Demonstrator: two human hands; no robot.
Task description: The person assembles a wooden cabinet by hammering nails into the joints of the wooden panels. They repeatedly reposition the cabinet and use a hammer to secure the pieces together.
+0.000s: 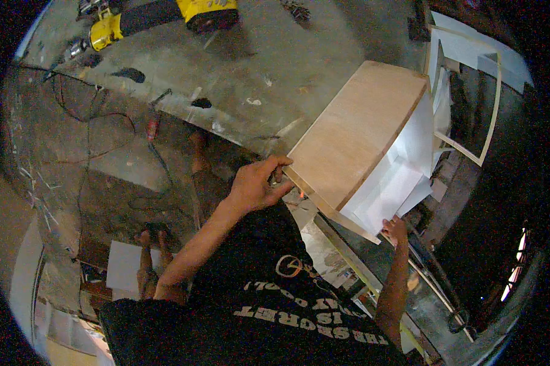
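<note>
A box of light wood with a white inside, much like a drawer point(361, 125), rests tilted at the edge of the grey worktable, its plain wooden side facing up. My left hand point(253, 184) is closed on its near left corner, thumb and fingers pinching the edge. At the near right end of the box, the fingers of my right hand point(395, 230) are curled over the rim beside the white inner panel point(388, 189). Whether those fingers hold the rim or a loose white piece inside is hard to make out.
A yellow and black cordless drill point(107, 30) lies at the far left of the worktable point(275, 67). Cables point(89, 140) hang and trail on the left. Pale frames point(491, 110) stand at the right. Long strips point(433, 287) lie below my right hand. Another person's bare leg point(146, 259) shows lower left.
</note>
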